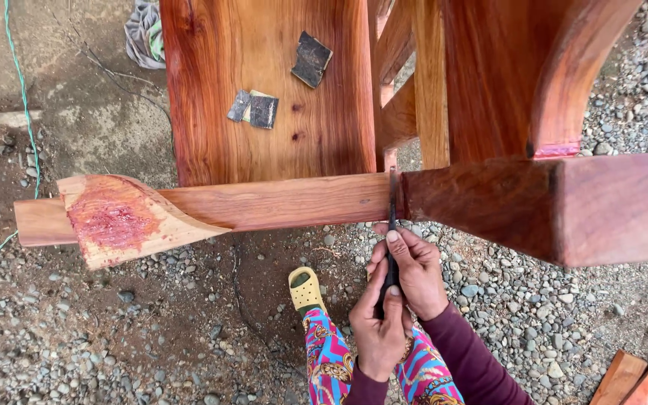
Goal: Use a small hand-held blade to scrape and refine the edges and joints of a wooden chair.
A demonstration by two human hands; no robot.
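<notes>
A reddish wooden bench (pixel 264 90) stands in front of me on gravel. Its front rail (pixel 279 201) runs left to right, ending at the left in a carved piece with red filler (pixel 114 219) and at the right in a thick dark block (pixel 564 206). Both my hands grip a thin dark tool (pixel 391 247) whose tip sits in the seam between rail and block. My left hand (pixel 379 330) holds the lower handle. My right hand (pixel 414 270) wraps it higher up, index finger along the shaft.
Three dark scraps of sandpaper (pixel 311 58) lie on the bench seat. A green cord (pixel 20 97) runs down the left side. A cloth (pixel 142 34) lies at the top. Wood offcuts (pixel 639 375) lie at bottom right. My foot in a yellow clog (pixel 305 289) rests on the gravel.
</notes>
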